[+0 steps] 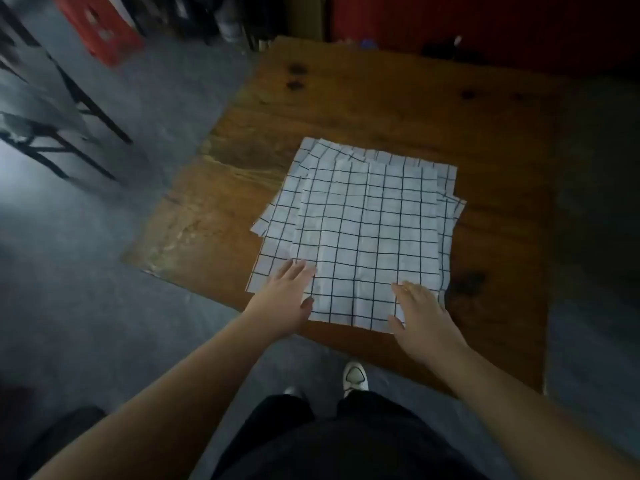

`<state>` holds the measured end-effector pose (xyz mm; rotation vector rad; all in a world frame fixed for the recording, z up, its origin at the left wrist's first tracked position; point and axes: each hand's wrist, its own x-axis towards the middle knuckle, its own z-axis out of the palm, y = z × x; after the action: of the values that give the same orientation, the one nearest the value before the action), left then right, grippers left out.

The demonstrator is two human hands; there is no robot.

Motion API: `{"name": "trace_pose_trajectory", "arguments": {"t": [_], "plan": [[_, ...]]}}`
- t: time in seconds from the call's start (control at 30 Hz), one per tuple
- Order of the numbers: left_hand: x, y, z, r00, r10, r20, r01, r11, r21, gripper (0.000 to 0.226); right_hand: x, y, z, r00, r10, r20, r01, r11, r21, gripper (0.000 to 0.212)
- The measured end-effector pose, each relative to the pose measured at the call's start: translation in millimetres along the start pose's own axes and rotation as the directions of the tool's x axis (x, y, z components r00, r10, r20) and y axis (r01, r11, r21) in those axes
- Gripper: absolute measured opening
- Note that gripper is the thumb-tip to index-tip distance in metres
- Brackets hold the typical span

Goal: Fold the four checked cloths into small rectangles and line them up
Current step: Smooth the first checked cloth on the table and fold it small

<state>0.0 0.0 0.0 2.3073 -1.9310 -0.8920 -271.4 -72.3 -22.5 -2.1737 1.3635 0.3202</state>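
Observation:
A loose stack of white cloths with a black check pattern [363, 223] lies flat on the wooden table [381, 109], its layers slightly fanned so their edges show at the left and right. My left hand [282, 299] rests with straight fingers on the stack's near left corner. My right hand [420, 315] lies flat with spread fingers on the near right corner. Neither hand grips any cloth.
The table's near edge runs just below my hands, with my legs and a white shoe [355, 375] beneath it. Grey floor lies to the left, with black chair legs [69, 133] and a red crate [104, 32] farther back. A red wall stands behind the table.

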Motion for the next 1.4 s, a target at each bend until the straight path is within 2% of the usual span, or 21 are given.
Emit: {"name": "trace_pose_trajectory", "arguments": {"t": [0.1, 0.27, 0.37, 0.53, 0.7, 0.8, 0.9, 1.0, 1.1, 1.27, 1.4], "plan": [[23.2, -15.6, 9.9, 0.995, 0.058, 0.078, -0.062, 0.997, 0.046, 0.062, 0.4, 7.7, 12.8, 0.996, 0.085, 0.017, -0.085, 0.996, -0.011, 0.067], [41.5, -50.6, 25.0, 0.95, 0.242, 0.197, -0.273, 0.951, 0.147, 0.066, -1.6, -1.4, 42.9, 0.987, 0.158, -0.024, -0.157, 0.987, 0.034, 0.06], [43.5, -80.3, 27.8, 0.929, 0.249, 0.274, -0.304, 0.936, 0.178, 0.069, -4.0, -20.6, 61.9, 0.974, 0.227, -0.022, -0.225, 0.972, 0.063, 0.058], [48.5, -132.8, 14.6, 0.898, 0.329, 0.291, -0.409, 0.867, 0.283, 0.067, -14.3, -69.4, 87.6, 0.938, 0.341, -0.065, -0.334, 0.938, 0.092, 0.058], [51.4, -179.6, -7.2, 0.884, 0.356, 0.302, -0.444, 0.842, 0.307, 0.063, -19.0, -120.7, 110.0, 0.942, 0.328, -0.068, -0.323, 0.944, 0.072, 0.055], [44.5, -199.3, -14.7, 0.873, 0.367, 0.32, -0.464, 0.827, 0.317, 0.066, -14.1, -135.6, 119.5, 0.948, 0.308, -0.074, -0.306, 0.951, 0.034, 0.062], [33.8, -207.1, -14.7, 0.866, 0.386, 0.318, -0.482, 0.813, 0.327, 0.081, -10.5, -140.7, 122.9, 0.95, 0.302, -0.083, -0.302, 0.953, 0.009, 0.071], [30.4, -210.6, -5.7, 0.816, 0.438, 0.376, -0.562, 0.753, 0.342, 0.1, -10.3, -139.0, 126.5, 0.951, 0.299, -0.075, -0.301, 0.954, -0.012, 0.079], [28.0, -218.9, 11.0, 0.782, 0.494, 0.379, -0.616, 0.702, 0.357, 0.106, -11.2, -138.8, 130.8, 0.952, 0.29, -0.099, -0.294, 0.955, -0.033, 0.081], [20.2, -234.0, 14.3, 0.794, 0.537, 0.287, -0.608, 0.707, 0.36, 0.085, -14.4, -144.4, 128.5, 0.943, 0.304, -0.131, -0.307, 0.952, 0.004, 0.067], [15.0, -241.0, 0.4, 0.82, 0.533, 0.208, -0.567, 0.808, 0.161, 0.044, -19.4, -147.0, 121.0, 0.928, 0.338, -0.155, -0.329, 0.941, 0.081, 0.045]]}}
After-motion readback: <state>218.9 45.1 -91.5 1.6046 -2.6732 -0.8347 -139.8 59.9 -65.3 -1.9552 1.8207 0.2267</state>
